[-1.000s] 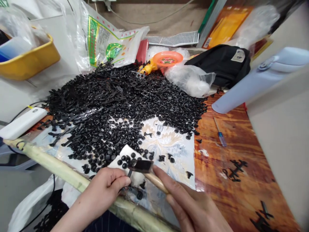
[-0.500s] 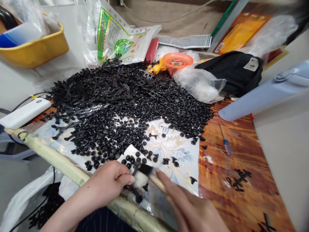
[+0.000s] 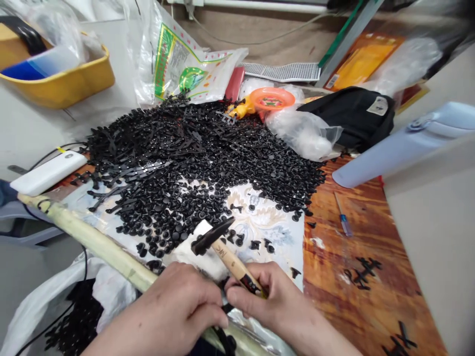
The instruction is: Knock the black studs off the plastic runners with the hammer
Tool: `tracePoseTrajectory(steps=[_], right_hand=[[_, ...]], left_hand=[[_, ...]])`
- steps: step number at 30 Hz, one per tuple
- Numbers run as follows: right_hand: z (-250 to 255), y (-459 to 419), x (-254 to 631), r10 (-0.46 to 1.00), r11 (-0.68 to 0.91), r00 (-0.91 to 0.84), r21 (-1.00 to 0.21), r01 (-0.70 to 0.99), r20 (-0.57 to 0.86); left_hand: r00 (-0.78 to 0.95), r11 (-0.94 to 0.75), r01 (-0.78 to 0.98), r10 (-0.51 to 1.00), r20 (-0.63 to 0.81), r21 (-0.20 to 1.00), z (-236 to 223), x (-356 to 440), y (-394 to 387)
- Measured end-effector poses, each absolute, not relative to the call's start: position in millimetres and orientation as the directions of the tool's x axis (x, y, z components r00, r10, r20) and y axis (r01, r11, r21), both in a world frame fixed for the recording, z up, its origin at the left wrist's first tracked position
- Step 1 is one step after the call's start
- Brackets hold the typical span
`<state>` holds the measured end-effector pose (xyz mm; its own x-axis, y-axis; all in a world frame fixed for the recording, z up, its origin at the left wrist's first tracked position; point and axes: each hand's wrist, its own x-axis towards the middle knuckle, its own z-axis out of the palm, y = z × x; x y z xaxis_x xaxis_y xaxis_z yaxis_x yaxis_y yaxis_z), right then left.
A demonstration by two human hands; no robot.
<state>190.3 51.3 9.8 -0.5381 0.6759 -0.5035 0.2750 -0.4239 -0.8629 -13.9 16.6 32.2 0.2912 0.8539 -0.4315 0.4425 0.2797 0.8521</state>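
Hammer (image 3: 232,259) higher than before, above black rivets (image 3: 178,212) on patterned paper (image 3: 269,222)

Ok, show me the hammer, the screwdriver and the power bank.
Hammer (image 3: 210,236), head camera view, on its black head.
Screwdriver (image 3: 345,225), head camera view, on its blue handle.
Power bank (image 3: 48,173), head camera view, on its white casing.

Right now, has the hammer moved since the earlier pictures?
Yes: the small hammer in the right hand has moved away from the bamboo pole, its head now nearer the pile of black plastic parts.
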Motion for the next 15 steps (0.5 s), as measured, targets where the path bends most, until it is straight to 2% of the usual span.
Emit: tracePoseTrajectory(steps=[2,4,6,7,11,15], right_hand=[[10.1,49.1,191.8,0.648,-0.529,-0.524,-0.822,0.213,-0.553],[13.5,46.7,196.0,0.644,-0.629,-0.477,-0.769,0.114,-0.598],[17.4,44.3,198.2,0.637,-0.694,-0.438,-0.719,0.032,-0.634],[18.6,43.0,197.8,0.645,-0.7,-0.423,-0.714,0.009,-0.637],[15.8,36.0,190.7,0.702,-0.629,-0.375,-0.774,0.073,-0.606],[8.8,29.5,188.0,0.757,-0.552,-0.329,-0.822,0.14,-0.565]], left_hand=[[0.205,0.402,0.303,0.858,-0.471,0.864,28.9,-22.5,11.2],[0.116,0.492,0.021,0.864,-0.49,0.871,21.8,-30.5,2.9],[0.109,0.519,-0.289,0.853,-0.51,0.805,14.0,-30.2,-7.6],[0.126,0.536,-0.379,0.838,-0.531,0.755,11.0,-26.0,-12.7],[0.143,0.558,-0.529,0.801,-0.581,0.639,11.0,2.2,-22.1],[0.082,0.59,-0.485,0.765,-0.639,0.645,18.8,14.0,-16.4]])
